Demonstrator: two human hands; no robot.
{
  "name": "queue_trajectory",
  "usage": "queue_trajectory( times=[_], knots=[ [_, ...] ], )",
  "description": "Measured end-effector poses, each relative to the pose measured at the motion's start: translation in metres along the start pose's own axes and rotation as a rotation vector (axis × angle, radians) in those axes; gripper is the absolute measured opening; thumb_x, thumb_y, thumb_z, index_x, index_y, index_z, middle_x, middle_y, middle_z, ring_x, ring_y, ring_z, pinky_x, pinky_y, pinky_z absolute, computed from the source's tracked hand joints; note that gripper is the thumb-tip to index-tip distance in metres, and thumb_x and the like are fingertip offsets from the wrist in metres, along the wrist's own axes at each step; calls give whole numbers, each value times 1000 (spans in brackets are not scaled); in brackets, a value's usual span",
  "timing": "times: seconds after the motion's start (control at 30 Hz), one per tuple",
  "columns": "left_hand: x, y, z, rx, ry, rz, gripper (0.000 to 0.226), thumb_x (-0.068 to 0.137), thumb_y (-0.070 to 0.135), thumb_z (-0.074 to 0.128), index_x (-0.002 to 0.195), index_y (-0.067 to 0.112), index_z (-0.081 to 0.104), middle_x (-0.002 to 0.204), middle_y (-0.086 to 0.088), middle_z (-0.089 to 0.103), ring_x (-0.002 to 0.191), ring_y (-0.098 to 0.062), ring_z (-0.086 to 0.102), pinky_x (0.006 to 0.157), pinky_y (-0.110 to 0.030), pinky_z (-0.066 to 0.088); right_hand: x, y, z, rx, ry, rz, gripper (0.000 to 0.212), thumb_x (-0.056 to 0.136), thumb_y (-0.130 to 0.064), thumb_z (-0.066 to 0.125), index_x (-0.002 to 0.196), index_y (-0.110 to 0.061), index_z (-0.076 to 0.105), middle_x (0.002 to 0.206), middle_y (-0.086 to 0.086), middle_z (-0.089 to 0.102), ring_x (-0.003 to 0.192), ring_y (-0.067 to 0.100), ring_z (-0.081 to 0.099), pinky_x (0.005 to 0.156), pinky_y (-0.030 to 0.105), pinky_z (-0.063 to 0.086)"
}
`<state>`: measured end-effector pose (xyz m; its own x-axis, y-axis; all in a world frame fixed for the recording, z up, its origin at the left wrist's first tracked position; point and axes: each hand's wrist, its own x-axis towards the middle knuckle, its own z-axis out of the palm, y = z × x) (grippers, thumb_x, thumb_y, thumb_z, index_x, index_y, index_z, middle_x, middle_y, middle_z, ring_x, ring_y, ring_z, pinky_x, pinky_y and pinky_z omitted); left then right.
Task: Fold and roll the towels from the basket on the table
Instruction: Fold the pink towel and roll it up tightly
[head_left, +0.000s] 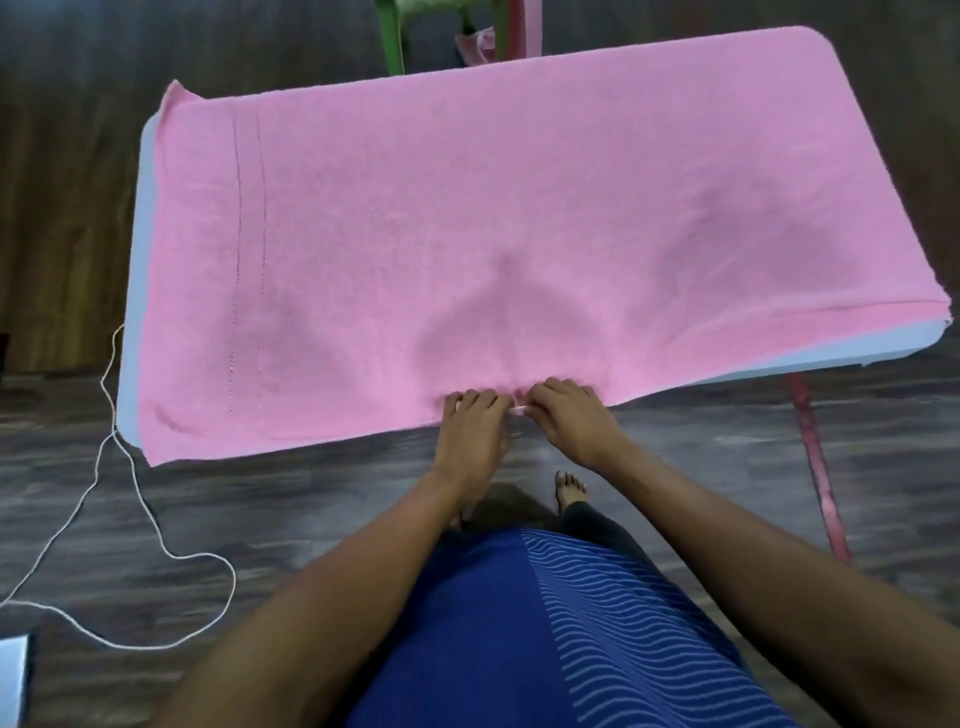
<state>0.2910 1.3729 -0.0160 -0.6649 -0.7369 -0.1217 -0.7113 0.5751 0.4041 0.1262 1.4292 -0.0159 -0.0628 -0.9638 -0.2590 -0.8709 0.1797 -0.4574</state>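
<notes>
A pink towel (467, 208) is spread flat over nearly the whole tabletop (136, 270), its near edge lying along the tabletop's near side. That edge is pinched at its middle by both hands, the left hand (470, 431) and right hand (569, 421) set close together, fingers curled over the hem. Creases are seen fanning out from the grip, so the cloth is judged to be held taut there, probably so the near edge can be lifted and folded across. No basket is seen.
</notes>
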Motion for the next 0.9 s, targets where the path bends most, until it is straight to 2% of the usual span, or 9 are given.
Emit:
queue_trajectory(
  times=[0.1, 0.17, 0.3, 0.43, 0.5, 0.57, 0.77, 0.83, 0.9],
  knots=[
    [-9, -2, 9, 38, 24, -52, 24, 75, 8, 62, 97, 17, 65, 91, -3, 65, 86, -28, 61, 81, -37, 30, -10, 40, -12, -132, -49, -6, 30, 88, -30, 63, 115, -22, 55, 123, 4, 52, 115, 26, 46, 97, 42, 36],
    [-18, -5, 14, 92, 12, -82, 26, 73, 7, 65, 97, 18, 65, 93, -3, 66, 86, -28, 62, 80, -36, 29, -19, 71, -24, -208, -15, 41, 41, 80, -17, 67, 117, -23, 52, 124, 5, 50, 114, 25, 45, 98, 42, 36],
    [-23, 2, 16, 150, 1, -167, 25, 80, 5, 67, 100, 18, 66, 104, -3, 69, 93, -27, 62, 85, -40, 38, -37, 138, -52, -276, 83, 140, 56, 73, -2, 66, 122, -21, 45, 121, 9, 48, 109, 26, 45, 94, 42, 43],
    [-18, 14, 18, 179, -2, -225, 20, 85, 7, 62, 103, 16, 67, 106, -5, 69, 95, -29, 61, 87, -43, 38, -48, 179, -74, -266, 75, 140, 39, 75, 3, 63, 111, -11, 54, 109, 10, 56, 99, 31, 50, 80, 43, 45],
    [-13, 22, 18, 201, -15, -291, 22, 84, 7, 61, 104, 14, 65, 104, -8, 68, 95, -32, 59, 85, -44, 38, -54, 184, -77, -200, 73, 116, 29, 77, 4, 57, 102, -10, 60, 101, 10, 60, 92, 32, 54, 75, 41, 45],
    [-4, 34, 20, 220, -35, -312, 29, 81, 7, 61, 109, 13, 62, 107, -10, 64, 97, -34, 55, 84, -45, 39, -63, 184, -74, -108, 91, 126, 28, 78, 4, 56, 102, -10, 63, 101, 10, 62, 91, 33, 55, 74, 40, 46],
    [50, 121, 44, 112, -148, 58, 48, 86, 37, 63, 127, 17, 50, 126, -7, 55, 113, -28, 49, 97, -45, 38, -74, 181, -66, 21, 166, 180, 25, 81, 2, 61, 102, -9, 68, 101, 11, 65, 94, 34, 56, 79, 41, 45],
    [73, 156, 54, 116, -162, 125, 52, 85, 39, 64, 129, 17, 48, 127, -7, 54, 113, -28, 50, 96, -43, 38, -73, 178, -69, 39, 205, 201, 23, 83, -1, 61, 103, -10, 69, 102, 10, 66, 94, 31, 56, 80, 39, 44],
    [91, 183, 61, 148, -167, 147, 48, 85, 29, 63, 129, 16, 49, 125, -7, 55, 113, -29, 50, 94, -42, 38, -73, 178, -72, 45, 241, 203, 21, 86, -5, 62, 103, -11, 70, 101, 8, 67, 93, 30, 57, 79, 38, 44]
  ],
)
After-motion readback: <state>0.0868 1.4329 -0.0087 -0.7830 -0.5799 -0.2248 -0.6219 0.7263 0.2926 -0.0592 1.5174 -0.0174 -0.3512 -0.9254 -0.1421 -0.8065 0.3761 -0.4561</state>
